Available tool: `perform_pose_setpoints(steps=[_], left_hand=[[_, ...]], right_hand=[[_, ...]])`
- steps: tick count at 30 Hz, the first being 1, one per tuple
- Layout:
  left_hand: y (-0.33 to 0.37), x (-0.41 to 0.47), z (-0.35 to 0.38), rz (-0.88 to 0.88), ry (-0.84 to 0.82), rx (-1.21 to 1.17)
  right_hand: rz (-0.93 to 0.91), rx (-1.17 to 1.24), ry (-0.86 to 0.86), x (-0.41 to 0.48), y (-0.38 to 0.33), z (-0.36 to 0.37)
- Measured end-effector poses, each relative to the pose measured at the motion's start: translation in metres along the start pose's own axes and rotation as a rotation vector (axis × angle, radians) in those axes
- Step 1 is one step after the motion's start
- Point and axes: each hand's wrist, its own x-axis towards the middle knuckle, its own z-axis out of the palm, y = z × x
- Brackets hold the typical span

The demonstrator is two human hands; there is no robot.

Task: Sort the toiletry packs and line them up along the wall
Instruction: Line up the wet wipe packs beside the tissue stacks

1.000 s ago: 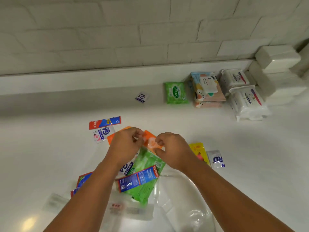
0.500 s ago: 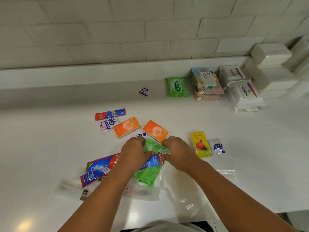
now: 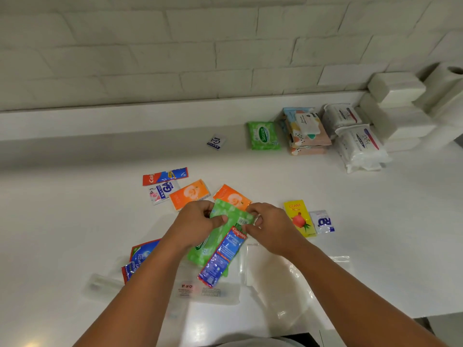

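Shifted upward since the earlier frame, green wipes pack (image 3: 217,242) gripped at its top by left hand (image 3: 198,225) and right hand (image 3: 271,227), toothpaste sachet (image 3: 221,257) lying across it; orange sachets (image 3: 190,194) and yellow sachet (image 3: 299,217) unsorted on the surface (image 3: 75,221); matching green pack (image 3: 264,135) and white packs (image 3: 359,146) already along the wall (image 3: 150,58).

Legible markings: "Sanicare" and "15" on the wall-side green wipes pack (image 3: 263,135). "GA" and "2 in 1" appear on the wall-side sachet (image 3: 216,142) and the pink-marked sachet (image 3: 164,192). "Col" is on the red-blue sachet (image 3: 165,175) — "Colgate" on the toothpaste sachet (image 3: 223,256) lying over the near green wipes pack (image 3: 226,212). "UZANA" is on the yellow sachet (image 3: 299,217), "RD" on the grey-white sachet (image 3: 322,221).
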Motion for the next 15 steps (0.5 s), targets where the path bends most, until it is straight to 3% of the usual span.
perform_pose_setpoints(steps=[4,9,12,15], left_hand=[[0.021,-0.008,-0.013,0.118,0.020,-0.066],[0.046,-0.021,-0.022,0.360,0.130,-0.029],[0.057,-0.030,-0.019,0.583,0.169,0.012],[0.053,-0.028,-0.009,0.721,0.140,0.050]], right_hand=[[0.017,0.149,0.099,0.003,-0.005,-0.011],[0.240,0.515,0.123,0.007,-0.011,-0.020],[0.396,0.995,-0.026,0.009,-0.024,-0.037],[0.333,1.240,-0.146,0.008,-0.029,-0.056]])
